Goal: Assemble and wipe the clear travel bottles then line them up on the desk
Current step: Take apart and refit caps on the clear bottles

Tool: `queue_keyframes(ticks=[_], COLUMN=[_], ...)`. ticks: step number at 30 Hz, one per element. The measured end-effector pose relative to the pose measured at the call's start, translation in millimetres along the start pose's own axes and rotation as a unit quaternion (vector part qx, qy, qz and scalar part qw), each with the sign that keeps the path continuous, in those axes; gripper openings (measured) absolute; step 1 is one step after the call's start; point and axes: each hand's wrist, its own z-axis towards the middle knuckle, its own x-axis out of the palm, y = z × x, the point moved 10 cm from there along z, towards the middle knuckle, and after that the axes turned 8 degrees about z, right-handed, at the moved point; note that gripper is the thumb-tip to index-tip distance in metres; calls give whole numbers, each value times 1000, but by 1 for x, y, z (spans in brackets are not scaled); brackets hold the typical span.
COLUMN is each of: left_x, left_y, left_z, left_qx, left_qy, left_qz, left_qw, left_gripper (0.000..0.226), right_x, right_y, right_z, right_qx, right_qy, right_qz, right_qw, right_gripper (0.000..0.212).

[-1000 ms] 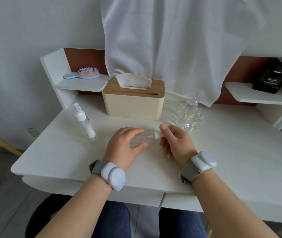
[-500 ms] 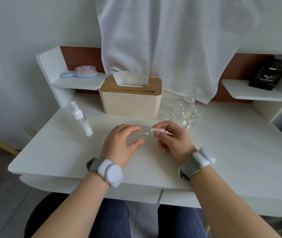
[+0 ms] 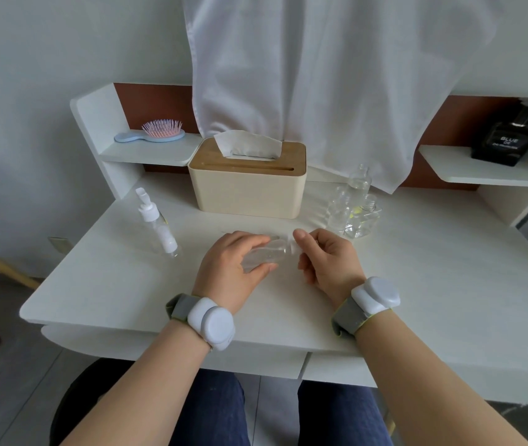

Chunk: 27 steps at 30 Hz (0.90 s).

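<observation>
My left hand (image 3: 230,268) grips a clear travel bottle (image 3: 264,257) that lies sideways just above the desk (image 3: 433,284). At the bottle's neck my right hand (image 3: 327,255) pinches a small white cap (image 3: 294,248), mostly hidden by the fingers. A finished clear bottle with a white pump top (image 3: 156,223) stands at the left of the desk. Several uncapped clear bottles (image 3: 353,207) are clustered to the right of the tissue box.
A beige tissue box with a wooden lid (image 3: 248,181) sits at the back centre, with a tissue sticking out. A white cloth (image 3: 336,75) hangs over the back. A hairbrush (image 3: 153,135) lies on the left shelf, a black perfume bottle (image 3: 510,136) on the right shelf.
My right hand's fingers have turned around the cap at the bottle's neck, and the spout seen half a second ago is now covered. The left hand still holds the bottle.
</observation>
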Motion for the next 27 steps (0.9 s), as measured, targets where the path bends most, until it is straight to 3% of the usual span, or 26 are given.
queue_keyframes(ticks=[9,15,22,27], left_x=[1,0,0,-1], left_y=[2,5,3,2], left_z=[1,1,1,-1], left_qx=[-4,-20,-16,-10], left_qy=[0,-1,-4,-6], left_qz=[5,0,1,1], left_qw=[1000,1000,1000,1000], left_gripper=[37,37,37,37], right_x=[5,5,4,-6], right_y=[7,8,6,2], right_z=[-2,-2,-2,-1], right_qx=[-23,-32,-16,25], right_qy=[38,59,46,-13], right_qz=[61,85,111,83], right_qw=[997,994,993,996], right_gripper=[11,6,9,37])
